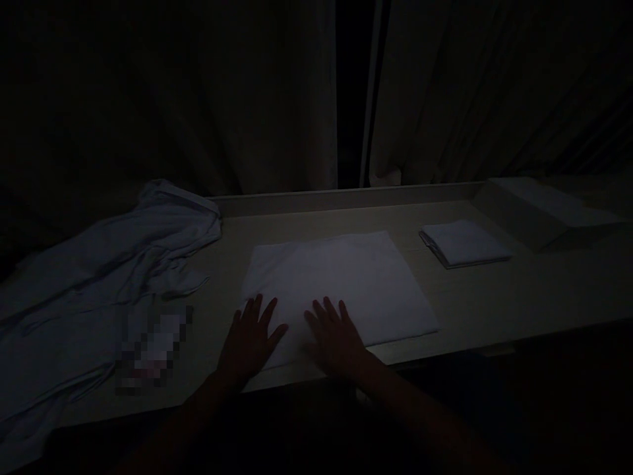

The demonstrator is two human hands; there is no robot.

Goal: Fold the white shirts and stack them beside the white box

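A pale cloth [341, 284], folded into a flat rectangle, lies on the light-coloured desk [366, 210] in front of me. My left hand [251, 340] rests at the cloth's near left edge, palm down with the fingers spread. On the near part of the same cloth, left of its middle, my right hand [336, 336] lies flat, fingers apart and its thumb side blurred. Neither hand grips anything. The scene is very dark, so the kind of cloth cannot be made out.
A smaller folded cloth [465, 243] lies to the right, beside a pale box-like shape [539, 204]. Crumpled light fabric [113, 264] covers the left end of the desk, with a pixelated patch [155, 349] near it. Dark curtains [277, 99] hang behind the desk's raised back edge.
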